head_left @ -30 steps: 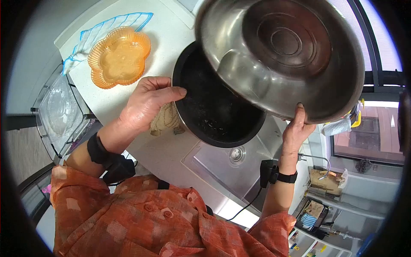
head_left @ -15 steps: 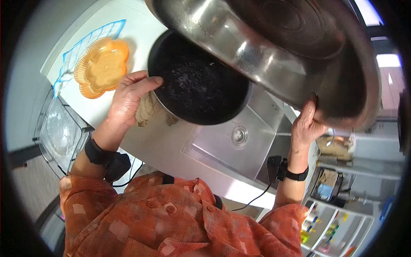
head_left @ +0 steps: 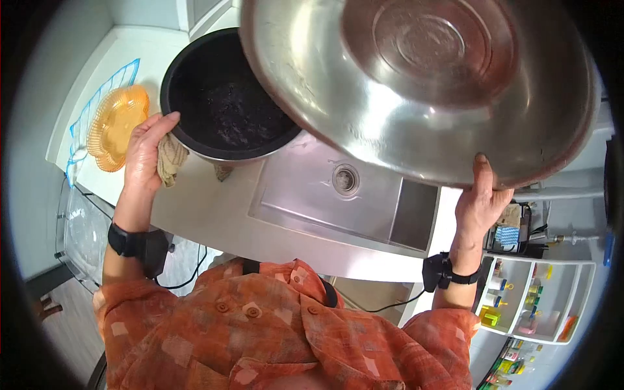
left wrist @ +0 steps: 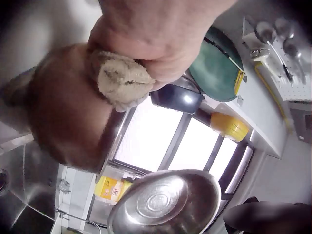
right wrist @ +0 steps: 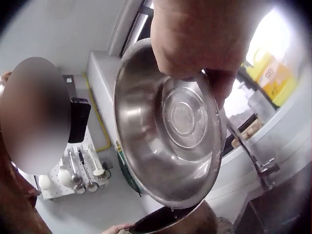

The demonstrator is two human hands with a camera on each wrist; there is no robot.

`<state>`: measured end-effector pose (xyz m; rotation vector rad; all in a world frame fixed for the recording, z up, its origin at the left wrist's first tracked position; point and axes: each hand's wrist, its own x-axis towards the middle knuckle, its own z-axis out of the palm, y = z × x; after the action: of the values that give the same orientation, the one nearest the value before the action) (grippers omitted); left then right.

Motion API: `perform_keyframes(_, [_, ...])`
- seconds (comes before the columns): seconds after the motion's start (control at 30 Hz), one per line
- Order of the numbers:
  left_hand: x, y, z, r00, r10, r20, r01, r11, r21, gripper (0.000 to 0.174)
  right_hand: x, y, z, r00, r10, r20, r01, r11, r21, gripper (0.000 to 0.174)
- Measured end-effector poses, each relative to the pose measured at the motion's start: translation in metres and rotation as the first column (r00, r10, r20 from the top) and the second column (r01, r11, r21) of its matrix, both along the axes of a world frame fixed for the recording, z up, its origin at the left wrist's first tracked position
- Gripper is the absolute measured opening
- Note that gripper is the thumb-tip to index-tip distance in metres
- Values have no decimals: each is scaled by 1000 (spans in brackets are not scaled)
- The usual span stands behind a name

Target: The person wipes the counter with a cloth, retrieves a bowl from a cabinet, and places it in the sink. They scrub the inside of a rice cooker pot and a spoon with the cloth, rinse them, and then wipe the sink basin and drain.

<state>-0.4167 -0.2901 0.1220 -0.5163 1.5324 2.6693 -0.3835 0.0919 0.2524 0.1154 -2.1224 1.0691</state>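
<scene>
My left hand (head_left: pixel 144 151) grips the rim of a black-lined pot (head_left: pixel 227 97), thumb over the edge, with a tan cloth (head_left: pixel 171 160) bunched under the fingers. Wet-looking marks show on the pot's dark bottom. My right hand (head_left: pixel 480 207) pinches the lower rim of a large steel basin (head_left: pixel 390 123), which is raised and tilted, its near edge overlapping the pot's right side. In the right wrist view drops hang at the basin's low rim (right wrist: pixel 174 207), just over the pot. The left wrist view shows the cloth (left wrist: pixel 124 80) between my left hand (left wrist: pixel 146 39) and the pot (left wrist: pixel 73 112).
An orange scalloped dish (head_left: pixel 117 127) lies on a blue-edged cloth (head_left: pixel 79 146) at the counter's left. The steel sink (head_left: pixel 312 195) with its drain is below the pot and basin. At right stands a white shelf (head_left: pixel 543 299) with bottles; a faucet (right wrist: pixel 265 168) is near the basin.
The pot has moved left in the head view, toward the orange dish. The basin has swung so that more of its inside faces the head camera. Both hands keep their grips.
</scene>
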Motion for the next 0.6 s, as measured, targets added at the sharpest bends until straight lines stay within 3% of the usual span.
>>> perform_keyframes(0.03, [3, 5, 2, 1000, -10, -9, 10, 1000, -4, 10, 12, 17, 0, 996, -35, 77, 42, 995, -85, 21])
perform_keyframes(0.1, [10, 12, 5, 983, 159, 95, -150, 984, -93, 15, 37, 44, -3, 982, -67, 177, 107, 967, -230, 38])
perform_keyframes(0.13, [15, 10, -2, 987, 132, 89, -123, 988, -98, 15, 54, 62, -9, 981, -94, 172, 133, 963, -236, 38])
perform_keyframes(0.2, [29, -1, -27, 993, 41, 107, -26, 990, -139, 25, 94, 98, -26, 914, -185, 361, 309, 895, -322, 41])
perform_keyframes(0.27, [44, 7, -28, 970, 11, 242, 24, 989, -143, 37, 124, 108, -37, 809, -343, 477, 514, 806, -294, 26])
perform_keyframes(0.33, [47, 21, -35, 967, -23, 254, 55, 991, -119, 38, 144, 137, -77, 810, -334, 482, 554, 704, -444, 28])
perform_keyframes(0.43, [58, 53, -44, 949, -71, 309, 114, 986, -124, 40, 189, 190, -115, 721, -73, 689, 617, 518, -592, 23])
perform_keyframes(0.47, [61, 65, -46, 933, -91, 348, 149, 978, -144, 41, 197, 208, -128, 720, -78, 689, 625, 506, -595, 23])
perform_keyframes(0.53, [66, 94, -37, 907, -170, 386, 239, 961, -139, 36, 211, 246, -160, 701, -137, 700, 700, 320, -638, 17])
perform_keyframes(0.6, [68, 114, -47, 864, -439, 247, 485, 856, -177, 31, 218, 291, -189, 709, -136, 692, 705, 173, -688, 7])
